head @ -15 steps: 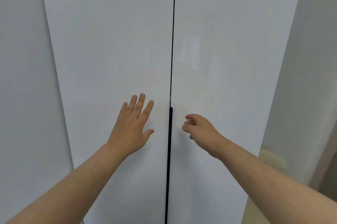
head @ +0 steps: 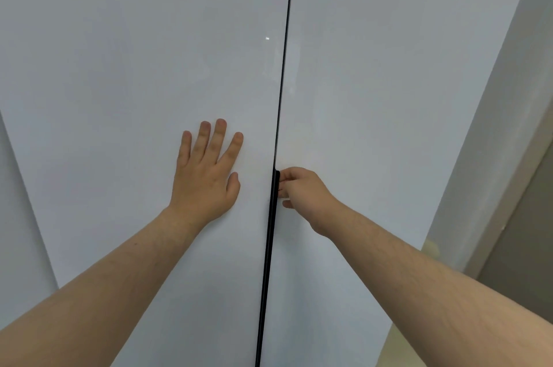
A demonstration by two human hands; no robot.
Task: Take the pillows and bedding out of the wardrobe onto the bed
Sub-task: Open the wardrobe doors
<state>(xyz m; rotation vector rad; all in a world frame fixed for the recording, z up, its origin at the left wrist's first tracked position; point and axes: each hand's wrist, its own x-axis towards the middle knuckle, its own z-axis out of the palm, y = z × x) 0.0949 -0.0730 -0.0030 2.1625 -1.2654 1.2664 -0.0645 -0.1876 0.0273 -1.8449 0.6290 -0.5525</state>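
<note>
The white wardrobe fills the view with both doors closed: the left door (head: pixel 134 67) and the right door (head: pixel 389 82) meet at a thin dark seam. A black handle strip (head: pixel 270 247) runs down the seam's lower part. My left hand (head: pixel 206 175) lies flat on the left door, fingers spread, holding nothing. My right hand (head: pixel 302 190) has its fingertips curled onto the top of the handle strip at the right door's edge. Pillows and bedding are hidden behind the doors.
A grey-white wall (head: pixel 490 142) stands right of the wardrobe, with a darker opening (head: pixel 526 247) at the far right. Another white panel (head: pixel 18 232) adjoins the left door.
My right hand has moved left and its fingers now hook the handle strip at the seam. My left hand has settled flat against the left door. The view has come closer.
</note>
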